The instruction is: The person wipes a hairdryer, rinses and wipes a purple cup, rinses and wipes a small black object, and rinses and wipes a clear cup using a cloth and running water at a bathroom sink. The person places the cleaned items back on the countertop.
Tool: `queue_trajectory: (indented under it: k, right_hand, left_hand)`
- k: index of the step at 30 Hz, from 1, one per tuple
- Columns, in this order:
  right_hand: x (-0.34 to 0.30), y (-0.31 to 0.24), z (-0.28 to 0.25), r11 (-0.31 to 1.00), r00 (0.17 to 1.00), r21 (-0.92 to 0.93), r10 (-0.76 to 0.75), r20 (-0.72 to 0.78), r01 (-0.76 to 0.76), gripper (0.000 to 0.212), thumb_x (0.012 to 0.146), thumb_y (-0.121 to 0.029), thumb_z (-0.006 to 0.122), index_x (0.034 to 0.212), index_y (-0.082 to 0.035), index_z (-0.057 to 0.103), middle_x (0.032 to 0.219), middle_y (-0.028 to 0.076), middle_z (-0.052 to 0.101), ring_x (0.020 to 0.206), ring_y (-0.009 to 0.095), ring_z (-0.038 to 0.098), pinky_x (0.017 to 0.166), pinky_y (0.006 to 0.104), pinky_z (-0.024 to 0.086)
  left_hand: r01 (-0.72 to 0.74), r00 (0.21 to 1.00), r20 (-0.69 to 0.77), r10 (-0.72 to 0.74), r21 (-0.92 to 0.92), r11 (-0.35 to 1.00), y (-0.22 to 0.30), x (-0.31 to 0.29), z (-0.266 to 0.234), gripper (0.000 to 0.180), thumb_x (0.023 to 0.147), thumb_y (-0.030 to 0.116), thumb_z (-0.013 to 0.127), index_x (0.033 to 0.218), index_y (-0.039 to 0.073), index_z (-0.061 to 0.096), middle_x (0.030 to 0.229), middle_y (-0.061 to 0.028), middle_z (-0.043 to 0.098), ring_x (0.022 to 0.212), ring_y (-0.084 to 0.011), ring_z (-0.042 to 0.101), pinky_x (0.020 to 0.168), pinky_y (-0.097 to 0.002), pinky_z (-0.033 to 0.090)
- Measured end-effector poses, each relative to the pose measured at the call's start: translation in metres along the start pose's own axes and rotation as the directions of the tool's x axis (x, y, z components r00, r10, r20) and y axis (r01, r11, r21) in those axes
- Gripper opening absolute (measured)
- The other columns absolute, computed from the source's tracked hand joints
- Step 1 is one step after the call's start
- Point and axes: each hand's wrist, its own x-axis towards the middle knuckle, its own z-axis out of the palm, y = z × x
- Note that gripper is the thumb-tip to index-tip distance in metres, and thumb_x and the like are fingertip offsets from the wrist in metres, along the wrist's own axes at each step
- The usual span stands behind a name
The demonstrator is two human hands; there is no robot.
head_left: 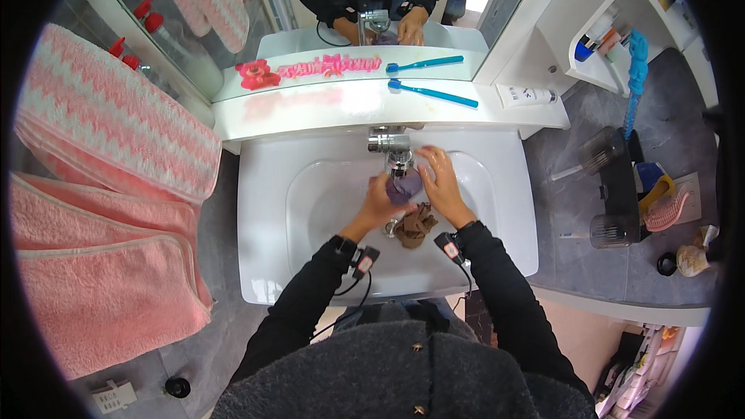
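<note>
Under the chrome tap (398,157), a purple piece of bunched cloth (404,187) is held in my left hand (379,203), whose fingers curl against its left side. My right hand (441,181) is just right of the tap and the cloth, with its fingers apart and nothing visible in it. A crumpled brown cloth (414,226) lies in the white washbasin (326,252) below my hands, over part of the drain area. What kind of garment either cloth is cannot be made out.
A white ledge (310,118) behind the basin carries a blue toothbrush (434,93) and a white tube (526,96), under a mirror. Pink towels (109,287) hang at the left. A black wall rack (621,186) with clear cups is at the right. Cables hang from both wrists.
</note>
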Motion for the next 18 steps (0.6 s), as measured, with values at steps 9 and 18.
queue_trajectory:
  k: [9,18]
  right_hand:
    - [0.035,-0.005,-0.006,0.959,1.000,-0.282,-0.002,-0.014,-0.002,0.052,0.087,0.005,0.052,0.137,-0.012,0.053,0.123,0.019,0.053,0.111,0.036,0.052,0.092,0.0417,0.046]
    - [-0.031,-0.011,0.042,0.812,0.838,0.220,0.542,0.059,-0.540,0.041,0.096,-0.029,0.058,0.126,-0.001,0.057,0.101,0.019,0.068,0.091,0.033,0.066,0.081,0.0393,0.050]
  left_hand:
    - [-0.067,0.997,0.025,0.069,-0.070,0.995,0.027,-0.003,-0.013,0.077,0.055,0.017,0.092,0.121,0.002,0.055,0.109,-0.0146,0.067,0.098,-0.0288,0.066,0.089,-0.0383,0.051]
    - [-0.109,0.994,0.049,0.101,0.221,0.969,0.029,-0.033,-0.001,0.073,0.057,0.019,0.089,0.122,0.005,0.058,0.106,-0.0123,0.060,0.097,-0.0279,0.060,0.087,-0.0366,0.051]
